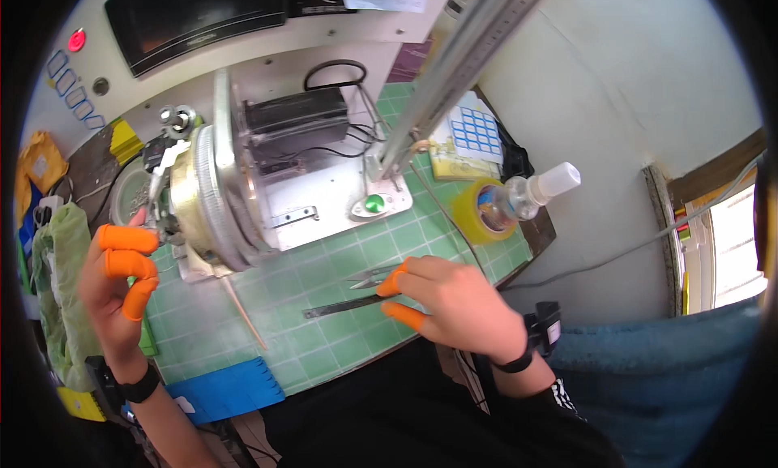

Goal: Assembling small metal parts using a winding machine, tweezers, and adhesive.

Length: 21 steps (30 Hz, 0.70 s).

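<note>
My left hand (113, 286) is raised at the left beside the machine's round metal wheel (212, 196). Orange finger cots cover several of its curled fingers, and anything between them is hidden. My right hand (466, 302) hovers low over the green mat, with finger cots on thumb and index finger. These two fingertips stand apart around the near end of a thin dark metal strip (344, 307). Pointed tweezers (366, 281) lie just beyond the strip, partly hidden by the index finger. A thin wooden stick (243, 312) lies between the wheel and the mat's front.
A black motor (298, 119) sits on the white machine base behind the wheel. A slanted metal post (454, 71) rises at the right. Yellow tape rolls (472, 213) hold a clear bottle (519, 199). A blue plate (225, 391) lies at the front left edge.
</note>
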Available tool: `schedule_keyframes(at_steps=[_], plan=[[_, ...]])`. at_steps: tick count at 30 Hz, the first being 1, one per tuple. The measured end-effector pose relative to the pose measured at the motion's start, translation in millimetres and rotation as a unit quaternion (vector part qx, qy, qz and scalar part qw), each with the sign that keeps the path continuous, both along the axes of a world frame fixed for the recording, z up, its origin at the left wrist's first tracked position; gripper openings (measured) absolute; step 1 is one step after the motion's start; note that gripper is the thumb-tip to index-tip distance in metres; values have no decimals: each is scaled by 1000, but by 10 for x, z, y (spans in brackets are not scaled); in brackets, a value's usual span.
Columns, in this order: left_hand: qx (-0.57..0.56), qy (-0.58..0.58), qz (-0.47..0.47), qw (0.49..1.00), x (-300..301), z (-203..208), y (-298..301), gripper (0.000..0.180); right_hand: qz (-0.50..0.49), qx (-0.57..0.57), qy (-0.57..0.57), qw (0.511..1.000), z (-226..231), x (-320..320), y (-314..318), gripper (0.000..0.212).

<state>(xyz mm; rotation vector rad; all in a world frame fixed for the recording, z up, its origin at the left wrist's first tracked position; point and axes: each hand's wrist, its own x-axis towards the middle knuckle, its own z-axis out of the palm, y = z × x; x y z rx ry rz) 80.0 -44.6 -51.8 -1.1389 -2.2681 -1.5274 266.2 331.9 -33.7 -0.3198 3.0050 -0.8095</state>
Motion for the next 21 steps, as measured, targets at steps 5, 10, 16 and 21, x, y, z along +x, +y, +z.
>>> schedule_keyframes(at_steps=[5, 10, 16, 21], plan=[[14, -14, 6, 1000, 19, 76, 113, 14, 16, 120, 21, 992, -374, -91, -253, 21], [10, 0, -2, 1000, 29, 121, 65, 15, 45, 161, -7, 986, -309, -223, -372, 26], [17, 28, -36, 999, -33, 133, 49, 14, 116, 118, -133, 977, -182, -240, -286, 30], [44, 33, -62, 997, -46, 74, -7, 13, 182, -148, -68, 970, 559, -532, -333, 12]])
